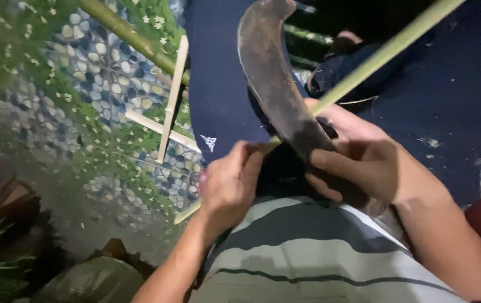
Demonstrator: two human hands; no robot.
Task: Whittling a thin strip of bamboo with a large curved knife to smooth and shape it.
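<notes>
Across the lap, a stiff, light bamboo strip [364, 64] is pinched by the left hand [229, 182]; a curved knife [277, 84] is gripped by the right hand [358, 165], and the strip is probably best held near the blade.

Dull dark metal blade [277, 84], smooth green cane [381, 56]

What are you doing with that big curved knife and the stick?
A person sits and looks down at their lap. Their right hand grips a dark curved blade by its handle, with the edge laid against a long green bamboo strip. Their left hand pinches the strip's near end. More bamboo pieces lie on the flower-patterned mat beside them.
</notes>
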